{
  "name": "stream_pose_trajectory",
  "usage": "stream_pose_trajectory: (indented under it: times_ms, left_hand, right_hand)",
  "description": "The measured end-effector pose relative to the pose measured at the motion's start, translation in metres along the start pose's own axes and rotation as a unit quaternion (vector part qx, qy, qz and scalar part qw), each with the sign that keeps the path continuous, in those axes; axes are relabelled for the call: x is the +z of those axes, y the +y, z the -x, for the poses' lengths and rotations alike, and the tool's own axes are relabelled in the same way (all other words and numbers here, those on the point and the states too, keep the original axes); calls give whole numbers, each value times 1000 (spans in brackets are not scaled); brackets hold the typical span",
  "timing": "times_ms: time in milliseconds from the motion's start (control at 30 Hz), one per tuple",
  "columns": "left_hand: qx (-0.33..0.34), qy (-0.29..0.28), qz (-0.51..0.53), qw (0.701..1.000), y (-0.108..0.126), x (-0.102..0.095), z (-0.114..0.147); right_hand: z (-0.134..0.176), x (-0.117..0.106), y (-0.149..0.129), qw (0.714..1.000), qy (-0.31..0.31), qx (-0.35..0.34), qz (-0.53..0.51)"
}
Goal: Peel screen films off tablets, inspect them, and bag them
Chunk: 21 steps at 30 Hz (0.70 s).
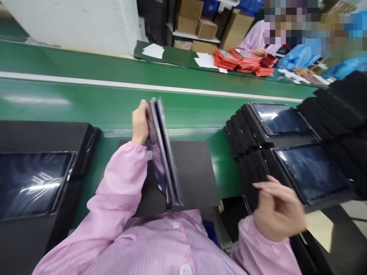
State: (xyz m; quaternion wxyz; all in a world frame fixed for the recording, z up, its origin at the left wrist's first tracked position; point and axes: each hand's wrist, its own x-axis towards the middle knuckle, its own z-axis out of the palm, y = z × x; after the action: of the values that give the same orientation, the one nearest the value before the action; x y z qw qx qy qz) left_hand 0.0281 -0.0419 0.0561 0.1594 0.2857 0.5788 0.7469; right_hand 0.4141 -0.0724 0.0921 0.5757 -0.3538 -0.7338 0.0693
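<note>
My left hand (pixel 140 123) grips a pair of thin tablets (pixel 164 152) by their far upper end. They stand on edge, close together and slightly tilted, and look wrapped in clear film. Beneath them lies a flat black sheet (pixel 196 172), whose exact kind I cannot tell. My right hand (pixel 278 210) is in the air at the right, fingers loosely bent and apart, with nothing visible in it. Close beyond it, a dark-screened tablet (pixel 314 172) lies on top of stacked black cases.
A large black stack with a tablet (pixel 31 183) stands at the left. Another tablet (pixel 279 118) tops the stacks on the right. Behind runs a green conveyor belt (pixel 120 105) with a white rail. Orange-red cases (pixel 243 61) and co-workers' sleeves (pixel 301 53) are across it.
</note>
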Motion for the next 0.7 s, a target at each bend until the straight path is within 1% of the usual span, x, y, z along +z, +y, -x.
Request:
stream_pose_trajectory:
  times_ms: [33,67,100,167,233,300,400,567,700]
  left_hand:
    - [11,0,-3,1000,-3,3,-1]
    - [22,9,-6,1000,-4,6,-1]
    - [31,12,-10,999,-3,8,-1]
    - [34,17,-20,999,1,9,0]
    - [25,27,-24,999,6,9,0]
    - [12,28,-18,999,9,7,0]
    - [-3,24,-7,1000,11,7,-1]
    - [-20,12,9,1000,11,8,-4]
    - [-27,15,25,999,11,9,-5]
  right_hand:
    - [-4,21,-13,994,-83,-24,-63]
    - [-8,40,-24,978,-167,-66,-105]
    - [-12,57,-33,959,-233,-98,-126]
    - [-20,82,-49,923,-325,-148,-141]
    - [-28,97,-60,897,-379,-180,-139]
    - [-34,104,-67,880,-409,-201,-133]
    - [-42,105,-72,866,-434,-220,-118]
    - [-50,102,-75,851,-462,-232,-90]
    - [-52,103,-78,849,-458,-255,-69]
